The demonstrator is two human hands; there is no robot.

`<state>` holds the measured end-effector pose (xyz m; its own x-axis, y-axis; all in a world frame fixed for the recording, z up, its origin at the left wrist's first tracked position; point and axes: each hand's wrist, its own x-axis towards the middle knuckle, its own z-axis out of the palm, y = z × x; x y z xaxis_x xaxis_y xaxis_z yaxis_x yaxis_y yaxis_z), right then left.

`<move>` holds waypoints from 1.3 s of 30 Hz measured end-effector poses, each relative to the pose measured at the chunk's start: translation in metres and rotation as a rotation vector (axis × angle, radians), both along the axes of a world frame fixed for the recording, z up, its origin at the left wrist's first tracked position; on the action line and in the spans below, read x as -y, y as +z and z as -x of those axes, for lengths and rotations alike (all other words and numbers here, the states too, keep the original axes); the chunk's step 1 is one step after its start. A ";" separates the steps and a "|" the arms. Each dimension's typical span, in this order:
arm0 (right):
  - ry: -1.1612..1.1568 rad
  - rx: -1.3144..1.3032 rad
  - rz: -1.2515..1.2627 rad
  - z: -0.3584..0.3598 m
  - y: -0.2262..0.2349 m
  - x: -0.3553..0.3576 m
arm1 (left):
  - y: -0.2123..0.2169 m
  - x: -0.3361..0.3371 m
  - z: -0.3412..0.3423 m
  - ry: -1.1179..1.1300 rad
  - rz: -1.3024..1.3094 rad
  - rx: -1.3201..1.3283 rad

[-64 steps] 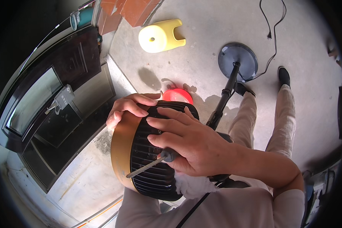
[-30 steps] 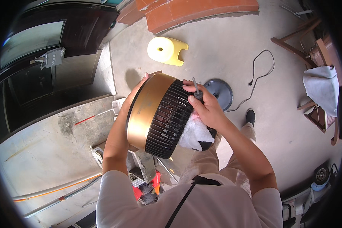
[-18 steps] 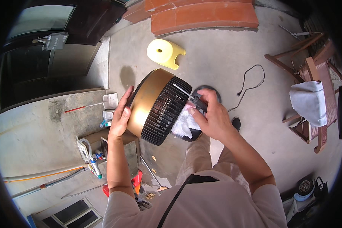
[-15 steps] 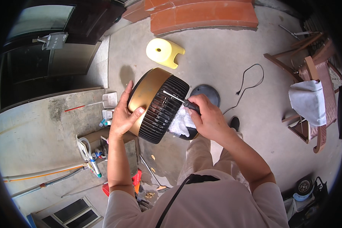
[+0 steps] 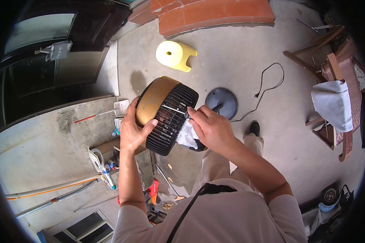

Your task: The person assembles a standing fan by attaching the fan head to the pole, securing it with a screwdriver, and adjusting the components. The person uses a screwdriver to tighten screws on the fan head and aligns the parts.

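Centre of frame: round fan head with gold plastic housing and black slatted grille (image 5: 166, 113), held up above the concrete floor (image 5: 239, 52). My left hand (image 5: 133, 131) cups its gold rim, fingers wrapped round. My right hand (image 5: 211, 127) pinches a thin metal screwdriver (image 5: 175, 109), fingers closed, with a white cloth (image 5: 187, 135) beneath. Half a second ago the tip lay similarly; the grille now faces me more squarely, exposing the work point. Beyond: yellow plastic stool (image 5: 175, 54), upper centre.

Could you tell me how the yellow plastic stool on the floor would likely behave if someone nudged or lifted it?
The yellow stool lies on its side on the concrete floor; its rounded body would probably roll or rock. It looks like hollow moulded plastic, so likely light and stiff.
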<state>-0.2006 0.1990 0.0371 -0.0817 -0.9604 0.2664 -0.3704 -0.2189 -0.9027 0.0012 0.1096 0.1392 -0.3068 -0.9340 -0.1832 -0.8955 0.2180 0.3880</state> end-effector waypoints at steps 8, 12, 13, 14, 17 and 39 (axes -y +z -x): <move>-0.016 -0.318 0.186 0.001 -0.007 -0.002 | 0.001 -0.002 0.002 -0.002 0.035 0.039; -0.026 -0.324 0.192 -0.002 -0.007 -0.004 | -0.001 -0.002 0.000 -0.010 0.043 0.025; -0.025 -0.330 0.191 -0.003 -0.008 -0.005 | -0.001 -0.002 0.001 -0.008 0.043 0.032; -0.023 -0.337 0.190 -0.003 -0.010 -0.006 | 0.000 -0.003 0.003 -0.006 0.043 0.039; -0.021 -0.343 0.179 -0.002 -0.008 -0.008 | 0.003 -0.002 0.006 -0.008 0.043 0.056; -0.066 -0.037 0.042 -0.013 -0.002 -0.005 | 0.001 -0.004 0.005 -0.036 0.070 0.075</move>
